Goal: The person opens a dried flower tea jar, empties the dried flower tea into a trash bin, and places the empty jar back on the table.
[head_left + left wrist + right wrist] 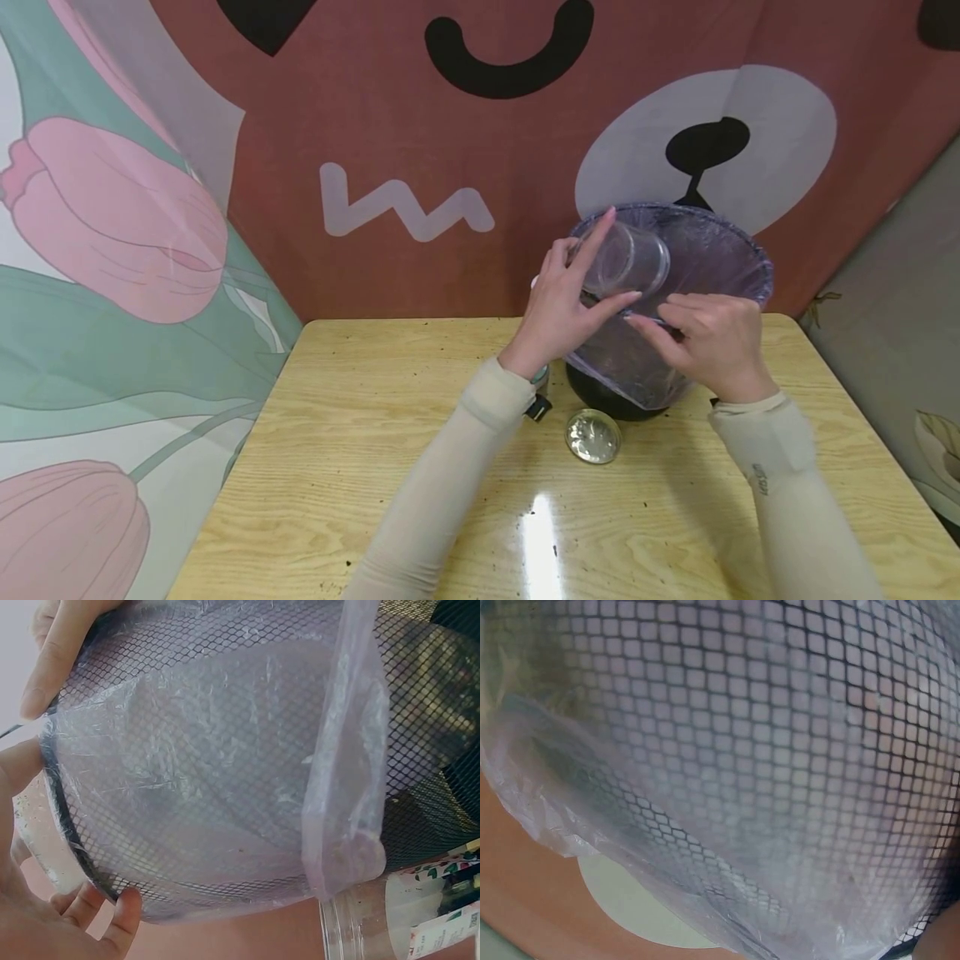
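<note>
A black mesh wastebasket (615, 398) stands at the table's far side, lined with a thin purplish plastic bag (210, 765) folded down over its rim. My left hand (558, 304) curves round a clear plastic cup (637, 258) at the left of the mouth, thumb and index finger spread along it. In the left wrist view its fingertips (124, 922) lie right at the dark rim. My right hand (712, 333) pinches the near rim with the bag, thumb pointing left beside the left thumb. Close up, the right wrist view shows mesh (727, 735) under the bag, with little of the hand.
A round gold-rimmed lid (592, 436) lies on the wooden table (405, 450) before the wastebasket. Beside it is a small black object (538, 407). A clear container (345, 930) with a flowered label stands near the bin. A printed cloth (405, 108) hangs behind the table.
</note>
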The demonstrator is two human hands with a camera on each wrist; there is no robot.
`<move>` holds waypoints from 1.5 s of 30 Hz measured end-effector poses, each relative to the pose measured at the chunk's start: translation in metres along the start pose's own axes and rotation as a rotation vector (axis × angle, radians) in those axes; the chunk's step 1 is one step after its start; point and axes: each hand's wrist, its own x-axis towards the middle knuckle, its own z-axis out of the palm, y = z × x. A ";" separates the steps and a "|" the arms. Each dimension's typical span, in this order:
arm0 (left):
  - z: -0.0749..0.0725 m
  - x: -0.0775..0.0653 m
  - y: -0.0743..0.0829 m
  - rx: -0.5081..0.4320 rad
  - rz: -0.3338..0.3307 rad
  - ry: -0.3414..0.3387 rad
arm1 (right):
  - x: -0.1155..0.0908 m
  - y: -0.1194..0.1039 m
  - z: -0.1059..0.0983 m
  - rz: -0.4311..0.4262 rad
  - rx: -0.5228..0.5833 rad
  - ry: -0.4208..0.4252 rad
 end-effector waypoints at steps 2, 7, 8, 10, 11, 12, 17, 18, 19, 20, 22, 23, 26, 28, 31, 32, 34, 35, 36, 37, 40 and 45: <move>0.001 0.000 0.000 -0.006 0.005 0.011 | 0.000 0.000 0.000 0.003 -0.002 -0.003; 0.001 -0.001 0.000 -0.042 0.009 0.030 | 0.000 0.000 0.000 0.003 0.001 0.003; 0.002 -0.001 0.000 -0.050 0.010 0.033 | 0.000 0.000 -0.001 0.003 0.001 0.003; 0.002 -0.001 0.001 -0.061 0.011 0.038 | 0.000 0.000 -0.001 0.002 0.001 0.002; 0.002 -0.001 0.001 -0.065 0.012 0.042 | 0.000 -0.001 -0.001 0.002 0.002 0.002; 0.002 -0.001 0.001 -0.067 0.015 0.047 | 0.001 -0.001 -0.001 0.003 0.002 0.002; 0.002 -0.001 0.000 -0.054 0.027 0.069 | 0.001 -0.001 -0.001 0.003 0.002 0.006; 0.002 -0.001 0.000 -0.046 0.031 0.075 | 0.001 -0.001 0.000 0.003 0.003 0.009; 0.002 -0.001 -0.001 -0.039 0.034 0.082 | 0.001 -0.001 0.000 0.003 0.003 0.010; 0.002 -0.001 -0.001 -0.031 0.038 0.090 | 0.001 -0.001 0.000 0.001 0.003 0.009; 0.002 -0.002 -0.001 -0.015 0.043 0.105 | 0.001 -0.001 0.000 0.000 0.002 0.008; 0.002 -0.002 -0.001 -0.010 0.045 0.111 | 0.001 -0.001 0.000 -0.001 0.002 0.008; 0.002 -0.003 0.000 -0.004 0.044 0.121 | 0.001 -0.001 0.000 -0.004 -0.001 0.009; 0.002 -0.004 0.000 -0.007 0.045 0.126 | 0.001 -0.001 0.000 -0.003 0.000 0.013; 0.002 -0.004 0.001 -0.020 0.057 0.145 | 0.001 -0.001 0.000 -0.001 -0.003 0.022; 0.002 -0.004 0.001 -0.026 0.062 0.156 | 0.001 -0.001 0.000 -0.002 -0.005 0.023; 0.001 -0.004 0.000 -0.052 0.076 0.182 | 0.001 -0.002 0.001 -0.001 -0.006 0.029; 0.001 -0.004 -0.001 -0.066 0.083 0.197 | 0.001 -0.002 0.001 0.000 -0.006 0.033; 0.001 -0.004 -0.002 -0.078 0.091 0.213 | 0.001 -0.002 0.001 0.000 -0.006 0.035; 0.001 -0.004 -0.003 -0.092 0.099 0.230 | 0.001 -0.002 0.001 0.001 -0.006 0.036; 0.001 -0.005 -0.006 -0.101 0.109 0.270 | 0.001 -0.002 0.002 0.001 -0.009 0.034; 0.000 -0.007 -0.008 -0.118 0.086 0.317 | 0.000 0.000 0.002 -0.001 -0.015 0.014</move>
